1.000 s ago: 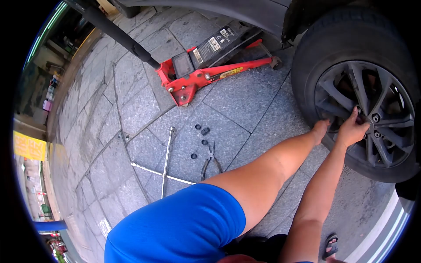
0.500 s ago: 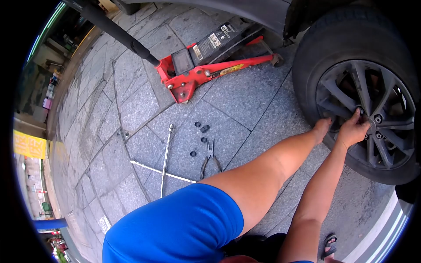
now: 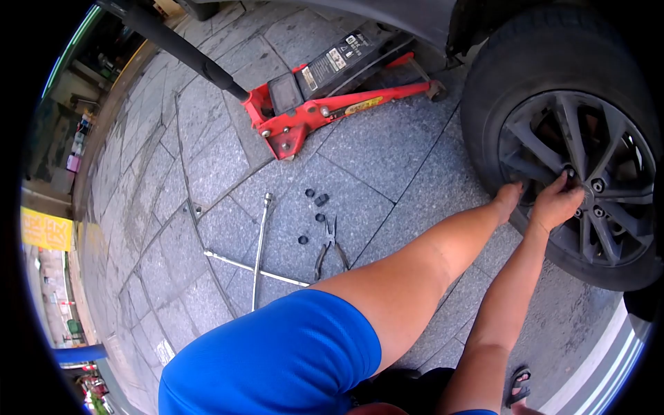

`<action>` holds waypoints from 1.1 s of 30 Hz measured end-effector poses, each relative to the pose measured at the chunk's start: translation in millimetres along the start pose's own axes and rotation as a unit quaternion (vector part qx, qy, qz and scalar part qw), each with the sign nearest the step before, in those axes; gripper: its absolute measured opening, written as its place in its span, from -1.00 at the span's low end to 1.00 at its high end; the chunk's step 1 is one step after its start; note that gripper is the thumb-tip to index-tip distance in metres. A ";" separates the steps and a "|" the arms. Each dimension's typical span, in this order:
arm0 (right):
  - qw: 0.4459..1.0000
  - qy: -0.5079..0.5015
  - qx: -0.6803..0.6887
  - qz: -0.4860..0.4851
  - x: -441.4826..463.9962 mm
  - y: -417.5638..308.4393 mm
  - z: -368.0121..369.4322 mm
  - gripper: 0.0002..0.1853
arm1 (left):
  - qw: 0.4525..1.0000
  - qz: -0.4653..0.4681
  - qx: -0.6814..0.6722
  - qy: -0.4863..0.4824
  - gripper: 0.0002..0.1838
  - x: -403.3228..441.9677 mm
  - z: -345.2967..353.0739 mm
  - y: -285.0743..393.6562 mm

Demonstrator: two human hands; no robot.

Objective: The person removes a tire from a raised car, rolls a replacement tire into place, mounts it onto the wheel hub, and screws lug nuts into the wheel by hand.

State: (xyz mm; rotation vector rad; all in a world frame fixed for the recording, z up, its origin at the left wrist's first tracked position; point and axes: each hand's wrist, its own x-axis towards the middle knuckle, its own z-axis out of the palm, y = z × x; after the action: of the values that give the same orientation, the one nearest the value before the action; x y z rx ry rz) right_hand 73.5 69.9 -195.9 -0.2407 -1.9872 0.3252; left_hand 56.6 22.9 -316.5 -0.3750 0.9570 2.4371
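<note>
My right hand is at the middle of the dark grey alloy wheel, knuckles bent. Its thumb and fingertips are pinched together at a lug hole, over a small dark piece that could be a lug nut or a cap. Beside it, my left hand rests against the lower left side of the tyre, near the rim. The left thumb shows, while the other fingers are mostly hidden. Lug nuts sit in other holes around the hub.
A red and black floor jack with a long handle stands under the car's side. On the stone paving lie a cross-shaped lug wrench, pliers and several black caps. A sandalled foot shows at lower right.
The view has shifted very slightly. Both hands stay at the same spots on the wheel, and the tools on the ground have not moved.
</note>
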 end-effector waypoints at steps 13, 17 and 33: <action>0.994 0.029 0.090 0.058 -0.5 -4.4 -2.8 -0.66 | 0.997 -0.069 -0.014 -0.021 -0.52 10.6 -15.6 5.2; 0.992 0.013 0.066 0.107 1.9 -12.4 -10.5 -0.70 | 0.993 -0.103 0.019 0.055 -0.53 0.4 -7.4 11.0; 0.992 0.017 0.103 0.070 2.7 -6.9 -5.6 -0.76 | 0.996 -0.092 0.002 -0.003 -0.52 33.0 -28.5 0.8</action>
State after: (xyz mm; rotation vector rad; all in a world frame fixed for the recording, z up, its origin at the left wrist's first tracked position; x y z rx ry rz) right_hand 77.3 64.9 -189.1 -0.2531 -1.8906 0.6089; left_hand 30.6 14.0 -350.2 -0.4344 0.8851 2.2680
